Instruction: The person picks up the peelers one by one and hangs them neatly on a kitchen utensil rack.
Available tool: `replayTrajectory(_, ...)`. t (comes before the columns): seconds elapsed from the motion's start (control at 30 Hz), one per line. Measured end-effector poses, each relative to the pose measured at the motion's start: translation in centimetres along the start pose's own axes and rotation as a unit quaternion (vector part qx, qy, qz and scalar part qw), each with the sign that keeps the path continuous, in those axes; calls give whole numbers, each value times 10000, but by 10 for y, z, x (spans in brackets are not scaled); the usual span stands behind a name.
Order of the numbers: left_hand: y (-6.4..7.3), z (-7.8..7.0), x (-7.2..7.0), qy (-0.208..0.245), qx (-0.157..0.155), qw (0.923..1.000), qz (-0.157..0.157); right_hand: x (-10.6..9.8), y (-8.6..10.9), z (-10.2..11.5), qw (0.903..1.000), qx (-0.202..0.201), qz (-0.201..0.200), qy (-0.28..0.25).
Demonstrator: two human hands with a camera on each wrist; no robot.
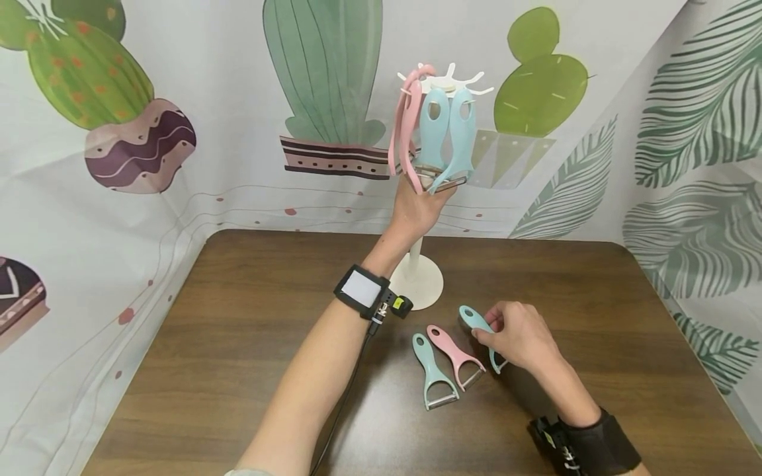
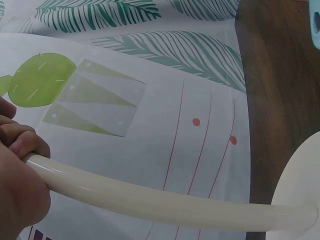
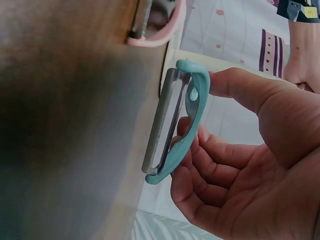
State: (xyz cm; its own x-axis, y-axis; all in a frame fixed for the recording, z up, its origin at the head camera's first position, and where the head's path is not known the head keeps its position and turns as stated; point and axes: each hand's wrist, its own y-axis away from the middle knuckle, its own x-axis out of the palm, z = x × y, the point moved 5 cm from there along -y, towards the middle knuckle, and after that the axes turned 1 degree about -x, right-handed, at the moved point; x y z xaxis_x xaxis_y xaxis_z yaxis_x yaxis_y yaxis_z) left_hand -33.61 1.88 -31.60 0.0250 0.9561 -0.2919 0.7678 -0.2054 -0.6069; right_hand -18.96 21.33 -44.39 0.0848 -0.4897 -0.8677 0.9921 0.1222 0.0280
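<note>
My left hand grips the pole of a white rotating-style stand, just under the peelers hanging from its top hooks. Pink peelers hang on the left side of the rack, and light blue peelers face the front. My right hand pinches a light blue peeler by its handle, thumb on one side and fingers on the other. In the right wrist view the blade of that peeler faces the table; whether it touches cannot be told. Left of it lie a pink peeler and a green-blue peeler.
The stand's round white base rests toward the back of the brown wooden table. Behind hangs a cloth printed with cacti and leaves. A cable runs from the left wrist camera along the forearm.
</note>
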Motion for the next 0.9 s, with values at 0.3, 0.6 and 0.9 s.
replayTrajectory(0.3, -1, 1, 0, 68, -68, 9999, -86, -11, -4, 6, 9998, -54, -157, -76)
replayTrajectory(0.6, -1, 0, 0, 59, -82, 9999, -75, -26, -4, 15, 9988, -147, -372, -279)
replayTrajectory(0.9, -1, 1, -1, 90, -107, 9999, -100, -37, -8, 25, 9966, -275, -649, -417)
